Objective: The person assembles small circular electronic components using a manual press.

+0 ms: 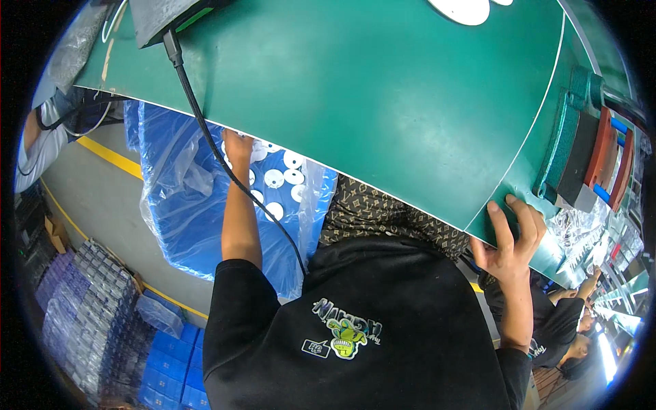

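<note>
My left hand (237,145) reaches down past the table's near edge into a blue bin (179,236) lined with clear plastic. Its fingers are hidden there, so I cannot see whether they hold anything. Several round white discs (274,179), each with a small mark or hole near its centre, lie scattered in the bin around that hand. My right hand (511,242) rests on the near right edge of the green tabletop (355,96), fingers spread and nothing in them. Part of a white rounded piece (466,9) shows on the far side of the table.
A black device (164,17) sits at the far left, its black cable (198,113) running across my left forearm. A red-brown and black fixture (589,157) stands at right, beside clear plastic packaging (577,229). Stacked blue boxes (167,365) are on the floor. Other people are nearby.
</note>
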Tool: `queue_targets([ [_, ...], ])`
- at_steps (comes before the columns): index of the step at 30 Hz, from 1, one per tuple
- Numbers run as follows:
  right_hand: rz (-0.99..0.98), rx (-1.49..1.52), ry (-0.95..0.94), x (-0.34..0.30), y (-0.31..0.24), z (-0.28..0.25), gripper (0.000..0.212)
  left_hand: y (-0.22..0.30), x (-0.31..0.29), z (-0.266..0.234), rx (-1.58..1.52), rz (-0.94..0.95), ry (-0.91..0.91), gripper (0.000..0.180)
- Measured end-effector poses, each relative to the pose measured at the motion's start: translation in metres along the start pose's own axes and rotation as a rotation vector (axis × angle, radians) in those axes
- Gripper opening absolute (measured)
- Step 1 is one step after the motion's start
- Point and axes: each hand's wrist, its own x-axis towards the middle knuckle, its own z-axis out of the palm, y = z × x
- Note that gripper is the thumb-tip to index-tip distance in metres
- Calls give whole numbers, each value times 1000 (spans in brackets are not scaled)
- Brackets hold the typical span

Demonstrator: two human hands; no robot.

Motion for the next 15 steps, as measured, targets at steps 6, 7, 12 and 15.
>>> queue_targets([
  [6,-5,55,5,3,1,0,60,-56,10,9,-14,184,121,60],
  [7,0,47,2,2,1,0,60,-49,9,5,-61,107,74,62],
  [12,16,57,13,2,1,1,60,5,-29,-24,-505,-187,101,68],
  [15,10,62,21,10,0,1,50,-36,-51,-57,-486,-169,336,63],
])
